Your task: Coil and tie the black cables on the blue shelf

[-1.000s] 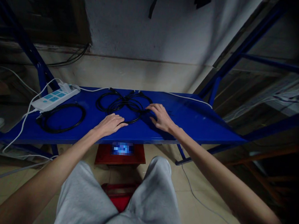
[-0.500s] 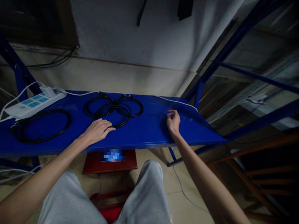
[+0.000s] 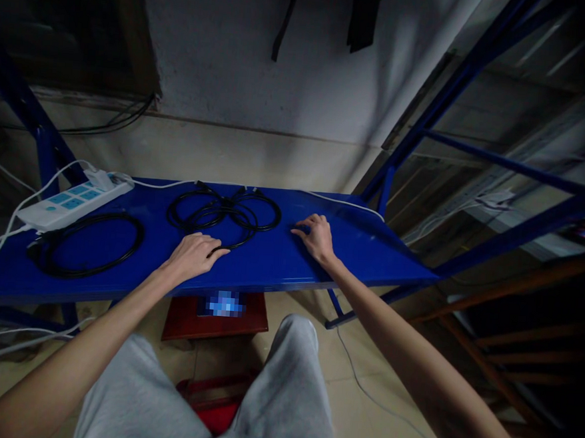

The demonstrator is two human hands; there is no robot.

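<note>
A tangle of black cables (image 3: 223, 213) lies in overlapping loops on the middle of the blue tabletop (image 3: 279, 265), towards its far edge. At the tangle's 7 o'clock the left hand (image 3: 193, 255) rests palm down, open and flat with the fingers loosely together. Its fingertips touch the nearest loop, and it grips nothing. At the tangle's 4 o'clock the right hand (image 3: 316, 239) lies palm down on the bare blue surface, just beside the loops but apart from them. Its fingers are spread and a little bent, the tips pressed to the tabletop, and it holds nothing either. Further out, at 9 o'clock from the tangle, a separate black cable (image 3: 139, 240) lies in one wide ring. A white power strip (image 3: 71, 200) sits just beyond that ring at the far left corner. A thin white cord (image 3: 344, 201) runs along the back edge at 2 o'clock. Below the near edge stands a red stool (image 3: 185, 318), with the person's grey trousers (image 3: 290, 392) closest to the camera.
</note>
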